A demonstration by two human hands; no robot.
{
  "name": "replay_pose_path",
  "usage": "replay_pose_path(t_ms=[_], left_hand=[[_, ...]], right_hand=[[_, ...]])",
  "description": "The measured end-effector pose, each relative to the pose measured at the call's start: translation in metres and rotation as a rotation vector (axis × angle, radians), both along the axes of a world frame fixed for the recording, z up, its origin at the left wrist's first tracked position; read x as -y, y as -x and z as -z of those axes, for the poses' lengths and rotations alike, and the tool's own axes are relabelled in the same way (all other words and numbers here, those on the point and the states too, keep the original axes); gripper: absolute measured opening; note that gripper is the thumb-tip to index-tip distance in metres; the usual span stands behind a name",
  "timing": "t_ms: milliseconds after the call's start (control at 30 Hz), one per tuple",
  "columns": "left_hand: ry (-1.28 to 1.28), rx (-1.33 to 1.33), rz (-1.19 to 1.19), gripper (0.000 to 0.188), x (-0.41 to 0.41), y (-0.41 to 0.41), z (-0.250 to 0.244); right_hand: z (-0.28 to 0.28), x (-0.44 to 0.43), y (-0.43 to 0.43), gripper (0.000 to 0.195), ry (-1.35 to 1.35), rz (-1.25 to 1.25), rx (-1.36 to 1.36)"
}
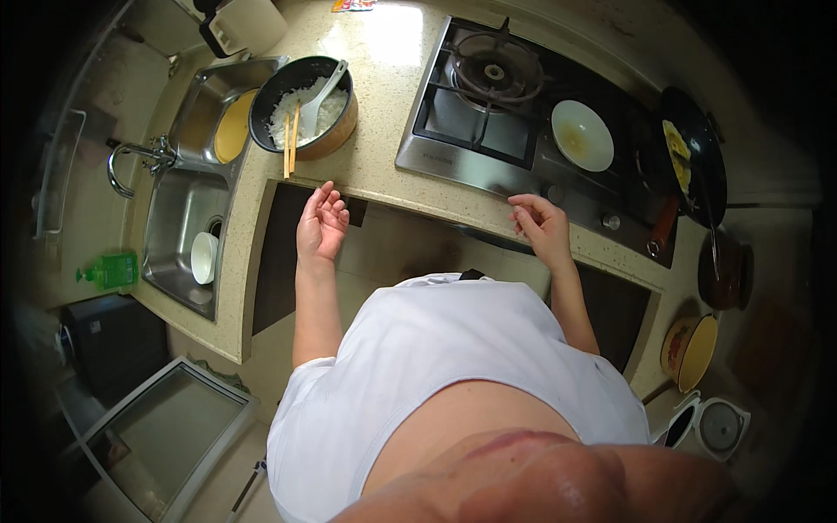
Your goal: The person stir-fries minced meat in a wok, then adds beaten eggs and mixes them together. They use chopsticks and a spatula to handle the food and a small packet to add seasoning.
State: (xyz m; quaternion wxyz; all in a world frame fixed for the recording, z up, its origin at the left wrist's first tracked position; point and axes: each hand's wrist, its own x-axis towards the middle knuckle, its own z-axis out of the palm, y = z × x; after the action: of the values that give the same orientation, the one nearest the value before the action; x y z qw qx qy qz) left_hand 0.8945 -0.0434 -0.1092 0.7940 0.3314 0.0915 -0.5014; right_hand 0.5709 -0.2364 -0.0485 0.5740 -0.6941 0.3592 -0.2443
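Note:
My left hand (322,222) is raised palm up, fingers loosely curled and holding nothing, just below a dark-lined pot (346,124) near the counter's edge. In the pot lie cooked rice (286,112), a white rice paddle (327,93) and a pair of wooden chopsticks (293,140). Nothing shows in my right hand (541,225), its fingers bent over the counter edge in front of the gas stove (458,171). A white bowl (582,135) with yellowish residue stands on the stove. To its right, a black wok (709,157) holds cooked egg (677,157).
On the left, a double steel sink (189,189) holds a yellow round item (233,127) and a white bowl (204,258). Beside it are a faucet (140,151) and a green pump bottle (114,270). A yellow enamel pot (688,353) stands at the right.

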Motion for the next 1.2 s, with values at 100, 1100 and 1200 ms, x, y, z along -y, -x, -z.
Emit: replay_pose_path(t_ms=[100, 1100, 1200], left_hand=[[-0.022, 0.107, -0.138, 0.018, -0.001, -0.019, -0.012], [-0.46, 0.929, 0.469, 0.028, 0.117, -0.323, -0.045], [-0.504, 1.114, 0.346, 0.03, 0.177, -0.376, -0.048]], right_hand=[[-0.005, 0.01, -0.027, 0.016, -0.01, -0.143, 0.024], [-0.009, 0.011, -0.237, 0.014, 0.061, -0.064, -0.31], [0.006, -0.001, -0.222, 0.015, 0.01, 0.049, -0.348]])
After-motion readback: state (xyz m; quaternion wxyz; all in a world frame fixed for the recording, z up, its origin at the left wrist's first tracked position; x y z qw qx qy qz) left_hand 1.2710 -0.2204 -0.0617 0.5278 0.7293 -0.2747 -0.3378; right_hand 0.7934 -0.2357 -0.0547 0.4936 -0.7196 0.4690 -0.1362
